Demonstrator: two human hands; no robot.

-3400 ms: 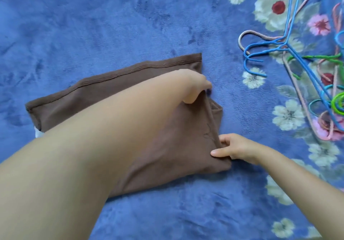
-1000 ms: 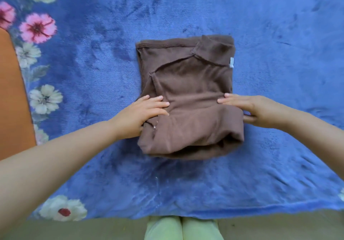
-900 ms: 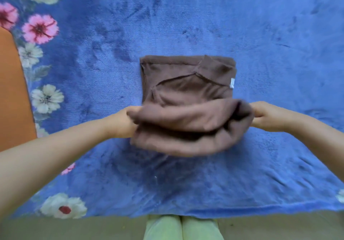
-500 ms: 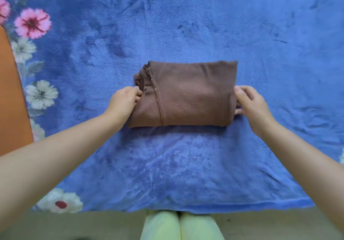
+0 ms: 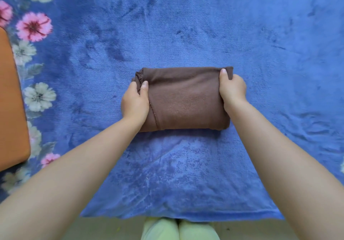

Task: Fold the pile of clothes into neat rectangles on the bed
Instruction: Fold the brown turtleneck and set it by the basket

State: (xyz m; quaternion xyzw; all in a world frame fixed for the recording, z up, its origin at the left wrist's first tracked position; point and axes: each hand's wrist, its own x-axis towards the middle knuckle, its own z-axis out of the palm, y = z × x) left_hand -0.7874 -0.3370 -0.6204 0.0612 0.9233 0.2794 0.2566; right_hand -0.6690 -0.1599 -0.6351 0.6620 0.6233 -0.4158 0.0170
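The blue plush blanket [image 5: 186, 25] fills nearly all of your view, with a border of pink and white flowers [image 5: 34, 26] running down its left side and its near hem lying just above your pale green trouser legs [image 5: 178, 229]. An orange pad [image 5: 11, 100] sits at the left edge, over the floral border.

Both your forearms reach in from the bottom corners and converge toward the middle of the blanket. Your left hand [image 5: 135, 104] grips the left end of the folded brown garment [image 5: 186, 100], thumb on top pointing away from you, the fingers curled round the edge and mostly hidden against the cloth. Your right hand [image 5: 232, 90] grips the right end the same way, thumb laid flat on top near the far right corner, the other fingers wrapped under and out of sight.

The garment lies near the blanket's centre as a compact rectangle, its long axis running left to right across your view. A stitched seam [image 5: 153, 113] runs near its left end, and loose layered edges bunch at the far left corner.
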